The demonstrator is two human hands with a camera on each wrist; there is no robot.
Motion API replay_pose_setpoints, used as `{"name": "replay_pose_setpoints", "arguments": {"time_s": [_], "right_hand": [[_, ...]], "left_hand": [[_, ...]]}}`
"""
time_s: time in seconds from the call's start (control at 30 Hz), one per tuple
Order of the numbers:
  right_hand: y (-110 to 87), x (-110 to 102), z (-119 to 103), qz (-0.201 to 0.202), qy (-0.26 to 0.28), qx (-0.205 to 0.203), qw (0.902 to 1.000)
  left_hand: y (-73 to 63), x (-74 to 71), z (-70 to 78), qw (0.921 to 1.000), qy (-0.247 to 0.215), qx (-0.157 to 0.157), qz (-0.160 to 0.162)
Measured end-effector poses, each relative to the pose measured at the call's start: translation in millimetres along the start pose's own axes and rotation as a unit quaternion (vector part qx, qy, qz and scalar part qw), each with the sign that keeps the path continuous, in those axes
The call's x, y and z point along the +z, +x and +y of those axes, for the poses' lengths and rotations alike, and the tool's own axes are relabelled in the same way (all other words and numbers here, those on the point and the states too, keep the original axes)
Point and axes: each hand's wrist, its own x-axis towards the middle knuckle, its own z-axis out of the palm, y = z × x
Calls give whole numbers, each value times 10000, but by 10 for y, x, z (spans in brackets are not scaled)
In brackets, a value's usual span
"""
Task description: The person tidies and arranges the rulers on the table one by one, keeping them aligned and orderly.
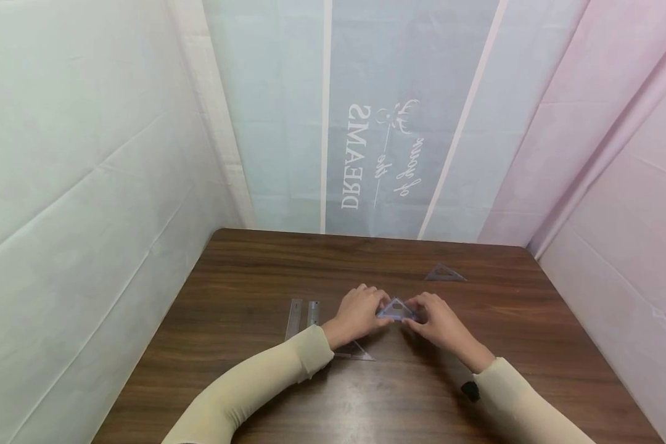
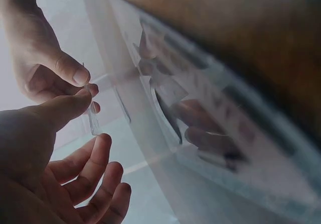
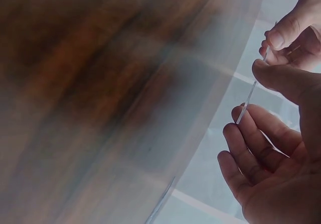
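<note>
Between both hands, a clear triangular set square [image 1: 398, 309] is held up over the brown table [image 1: 244, 394]. Its left side is pinched by my left hand [image 1: 361, 311], its right side by my right hand [image 1: 437, 319]. From the left wrist view the set square [image 2: 93, 117] appears almost edge-on, with thumb and fingertips on it. The right wrist view also shows the set square [image 3: 249, 96] as a thin strip between thumb and fingers. Under my left wrist lies another clear set square [image 1: 356, 351], partly hidden by the sleeve.
Two clear rulers, a left ruler [image 1: 293, 317] and a right ruler [image 1: 313, 313], lie beside my left forearm, which partly covers them. Farther back on the right lies one more set square [image 1: 445, 273]. Fabric walls [image 1: 266, 123] enclose the table's back and sides.
</note>
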Motion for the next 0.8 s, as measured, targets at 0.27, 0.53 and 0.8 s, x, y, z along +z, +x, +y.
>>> {"name": "replay_pose_setpoints", "arguments": {"time_s": [0.27, 0.53, 0.8], "right_hand": [[-124, 2, 18, -82, 13, -23, 10000], [-263, 2, -6, -148, 10, -139, 9998], [-359, -17, -29, -191, 134, -277, 9993]], "left_hand": [[-91, 13, 91, 9998, 149, 70, -57], [-189, 29, 165, 9988, 414, 252, -73], [-273, 36, 257, 9957, 822, 380, -185]]}}
